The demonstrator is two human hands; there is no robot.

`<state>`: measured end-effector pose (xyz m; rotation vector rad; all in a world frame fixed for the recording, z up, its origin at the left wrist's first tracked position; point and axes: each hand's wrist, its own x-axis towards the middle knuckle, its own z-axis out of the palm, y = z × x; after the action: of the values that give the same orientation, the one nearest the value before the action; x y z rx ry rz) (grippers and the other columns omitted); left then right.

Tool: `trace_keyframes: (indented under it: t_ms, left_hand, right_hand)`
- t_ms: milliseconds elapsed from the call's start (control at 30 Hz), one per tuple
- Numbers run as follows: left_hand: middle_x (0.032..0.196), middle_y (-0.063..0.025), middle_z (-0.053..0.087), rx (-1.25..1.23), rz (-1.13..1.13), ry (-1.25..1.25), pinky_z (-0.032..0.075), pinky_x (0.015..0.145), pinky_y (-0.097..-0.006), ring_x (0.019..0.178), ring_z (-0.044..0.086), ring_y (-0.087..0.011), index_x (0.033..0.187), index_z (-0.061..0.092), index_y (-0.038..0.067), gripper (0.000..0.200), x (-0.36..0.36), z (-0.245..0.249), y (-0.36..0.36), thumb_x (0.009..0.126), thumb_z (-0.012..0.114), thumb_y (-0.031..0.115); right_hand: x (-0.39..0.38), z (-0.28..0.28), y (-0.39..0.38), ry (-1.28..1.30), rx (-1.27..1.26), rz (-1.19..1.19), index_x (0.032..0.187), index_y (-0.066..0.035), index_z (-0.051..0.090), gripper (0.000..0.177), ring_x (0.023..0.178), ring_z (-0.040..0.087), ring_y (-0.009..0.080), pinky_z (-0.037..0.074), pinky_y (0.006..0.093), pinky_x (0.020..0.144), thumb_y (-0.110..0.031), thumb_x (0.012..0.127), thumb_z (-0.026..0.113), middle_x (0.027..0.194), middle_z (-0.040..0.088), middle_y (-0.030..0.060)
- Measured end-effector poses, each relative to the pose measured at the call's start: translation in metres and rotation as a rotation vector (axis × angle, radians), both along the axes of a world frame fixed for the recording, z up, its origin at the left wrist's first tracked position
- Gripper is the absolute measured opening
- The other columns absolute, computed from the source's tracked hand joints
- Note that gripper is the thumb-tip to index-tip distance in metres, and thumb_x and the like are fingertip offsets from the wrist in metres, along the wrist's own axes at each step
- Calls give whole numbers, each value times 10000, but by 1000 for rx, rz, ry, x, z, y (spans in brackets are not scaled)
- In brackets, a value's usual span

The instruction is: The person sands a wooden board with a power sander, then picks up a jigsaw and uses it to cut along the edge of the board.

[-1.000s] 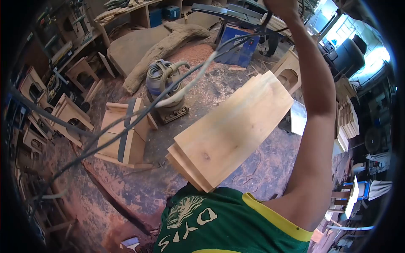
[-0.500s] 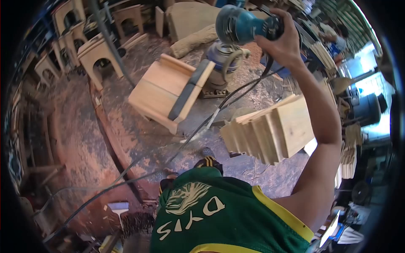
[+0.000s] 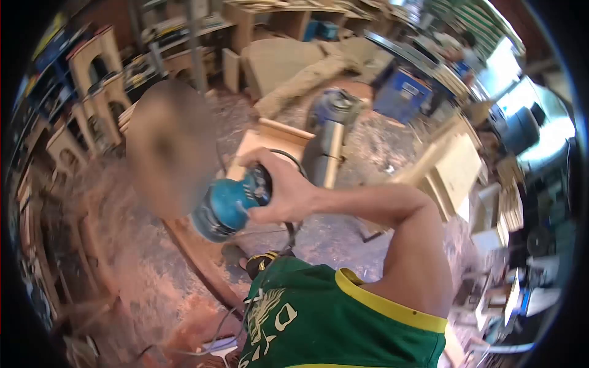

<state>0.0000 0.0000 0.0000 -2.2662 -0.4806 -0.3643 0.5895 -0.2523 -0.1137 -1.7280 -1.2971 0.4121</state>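
You bring the sander (image 3: 230, 205) down from overhead to chest height; your right hand (image 3: 287, 196) wraps tightly around it.

Smeared by motion: wooden boards (image 3: 457, 168), vacuum (image 3: 331, 113), back shelves (image 3: 178, 27). Large blurred patch (image 3: 169, 147) left of sander (image 3: 228, 207), contents unreadable. Sander grip covered by right hand (image 3: 282, 195). Shirt (image 3: 325, 325) cut off at bottom edge, lettering too blurred to read.
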Motion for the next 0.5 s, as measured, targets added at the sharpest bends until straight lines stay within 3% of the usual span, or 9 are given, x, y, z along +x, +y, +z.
trace_keyframes:
  t_ms: [33,67,100,167,233,300,333,433,500]
  left_hand:
    - [730,-90,739,-4,65,16,513,594,-392,726,734,-240,626,690,87,359,-1,-18,42,971,735,175]
    - [1089,-136,776,-258,189,62,572,858,-453,937,728,-311,1164,767,85,245,-76,-61,92,969,680,206]
    - [1076,-145,769,-324,231,18,554,924,-456,981,715,-331,1082,773,76,230,-57,-78,105,899,669,170]
    - [1052,-162,755,-447,313,-80,518,1055,-462,1070,689,-373,918,785,59,215,-16,-109,127,758,648,97]
    - [934,-137,739,-587,130,-60,532,807,-491,856,686,-349,776,712,99,78,13,-139,162,721,675,139]
    - [720,-91,703,-857,290,-72,551,627,-462,681,689,-324,728,685,116,98,35,-203,195,817,643,113]
    - [849,-115,722,-813,194,124,543,572,-491,657,674,-361,959,705,129,128,23,-261,221,869,615,140]
    - [892,-137,742,-1072,357,432,615,673,-464,783,750,-315,1113,725,106,218,111,-242,245,935,607,149]
    - [910,-117,749,-1221,156,593,628,705,-464,859,768,-324,1119,759,144,244,156,-266,264,922,615,146]
  right_hand:
    - [-7,-9,18,-80,30,23,1300,-35,535,807,1137,620,321,496,422,998,-339,636,879,1189,620,198]
    - [-10,-25,35,-63,-7,20,1332,-30,538,854,1169,616,334,493,433,1027,-365,628,886,1231,622,206]
    - [-13,-34,49,20,-198,-24,1368,-16,531,896,1187,610,343,492,446,1044,-373,627,887,1253,619,206]
    - [-12,-78,80,-22,-239,-95,1375,18,524,899,1156,627,340,518,443,1010,-345,638,889,1249,616,220]
    - [-24,-94,121,137,-356,-223,1369,27,515,864,1101,625,283,525,404,974,-243,634,883,1180,610,199]
    - [-4,-155,146,-100,-343,-247,1364,34,506,867,981,654,303,541,412,901,-251,628,865,1090,636,186]
    - [-4,-150,164,-3,-456,-311,1352,36,507,855,957,661,324,545,428,884,-239,620,852,1058,644,195]
    - [16,-192,194,-13,-556,-402,1346,53,504,840,1040,655,365,523,444,960,-209,626,847,1117,639,249]
    - [10,-193,226,-50,-651,-411,1358,64,497,855,1107,638,403,507,453,1006,-184,621,854,1182,625,271]
